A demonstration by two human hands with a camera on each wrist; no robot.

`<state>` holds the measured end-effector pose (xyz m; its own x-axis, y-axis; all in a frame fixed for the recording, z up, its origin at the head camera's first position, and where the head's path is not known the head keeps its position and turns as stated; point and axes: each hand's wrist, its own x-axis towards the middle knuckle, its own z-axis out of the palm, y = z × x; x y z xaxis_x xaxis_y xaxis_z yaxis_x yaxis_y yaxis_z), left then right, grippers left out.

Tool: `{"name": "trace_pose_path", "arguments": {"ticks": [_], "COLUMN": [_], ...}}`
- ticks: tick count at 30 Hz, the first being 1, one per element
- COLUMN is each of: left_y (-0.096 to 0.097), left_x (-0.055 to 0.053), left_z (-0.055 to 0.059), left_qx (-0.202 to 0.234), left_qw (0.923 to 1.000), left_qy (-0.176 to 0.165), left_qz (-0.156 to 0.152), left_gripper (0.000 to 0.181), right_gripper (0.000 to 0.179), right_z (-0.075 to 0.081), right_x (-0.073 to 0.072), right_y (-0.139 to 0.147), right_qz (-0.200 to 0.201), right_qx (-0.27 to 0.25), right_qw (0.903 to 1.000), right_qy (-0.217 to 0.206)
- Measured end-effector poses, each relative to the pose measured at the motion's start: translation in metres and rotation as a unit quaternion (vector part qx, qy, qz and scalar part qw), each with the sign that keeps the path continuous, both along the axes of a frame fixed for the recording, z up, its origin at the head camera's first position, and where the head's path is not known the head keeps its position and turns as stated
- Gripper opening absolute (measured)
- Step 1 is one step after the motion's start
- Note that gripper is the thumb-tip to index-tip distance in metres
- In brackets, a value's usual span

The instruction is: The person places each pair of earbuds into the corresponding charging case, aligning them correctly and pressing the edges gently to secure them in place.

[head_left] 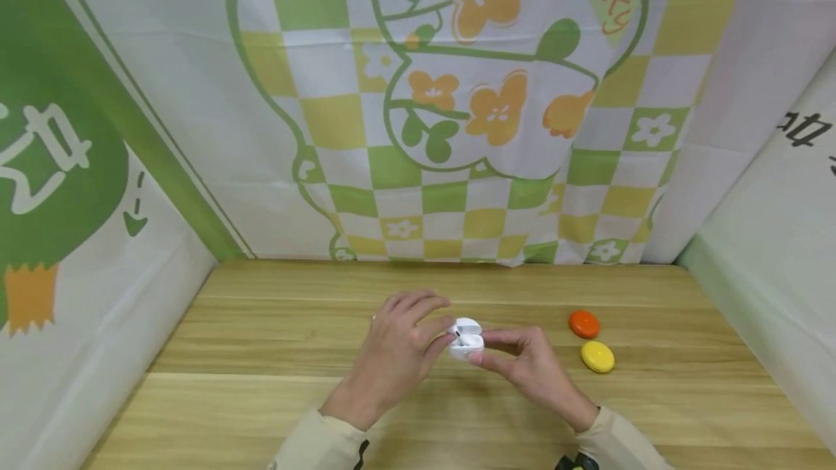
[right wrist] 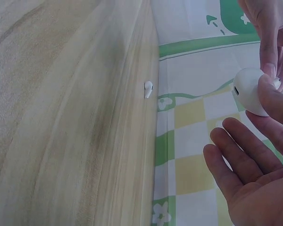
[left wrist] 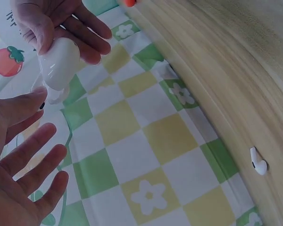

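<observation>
My right hand (head_left: 537, 370) holds a white wireless-earbud charging case (head_left: 464, 351) between thumb and fingers, above the wooden table. The case's lid stands raised. At the case's left side, my left hand (head_left: 396, 347) pinches a white earbud (head_left: 454, 328) between thumb and index finger, with the other fingers spread. In the left wrist view, the rounded case (left wrist: 60, 63) partly covers this earbud. A second white earbud (left wrist: 259, 163) lies on the table; the right wrist view shows this loose earbud (right wrist: 148, 89) too, while my left hand mostly hides it from the head view.
An orange-red round disc (head_left: 584, 324) and a yellow one (head_left: 597, 357) lie on the wooden table (head_left: 261, 354), right of my right hand. Patterned cloth (head_left: 451, 198) hangs along the back edge, and cloth walls stand at both sides.
</observation>
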<state>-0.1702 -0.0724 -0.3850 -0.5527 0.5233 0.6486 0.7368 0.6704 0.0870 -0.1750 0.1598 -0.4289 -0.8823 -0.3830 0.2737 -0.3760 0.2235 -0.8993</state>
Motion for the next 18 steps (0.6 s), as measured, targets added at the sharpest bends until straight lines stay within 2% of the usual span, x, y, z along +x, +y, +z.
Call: {"name": "trace_pose_path", "arguments": {"ticks": [6,18], "left_y": [-0.0001,-0.0008], "left_x": [0.0014,0.0024], "left_z": [0.0007,0.0005], "left_qx": [-0.009,-0.029], "left_qw": [0.9999,0.9994], "left_qy": [-0.004,-0.016], "left_qz": [0.005,-0.012], "left_gripper": [0.016,0.018], "right_gripper": [0.025,0.026], "right_z": [-0.0004,0.0002], "right_x": [0.0003,-0.0003], "right_y": [0.0000,0.0009], "right_qz": [0.003,0.000], "right_qx": [-0.010,-0.028], "right_qw": [0.9999,0.9995], "right_qy": [0.001,-0.018]}}
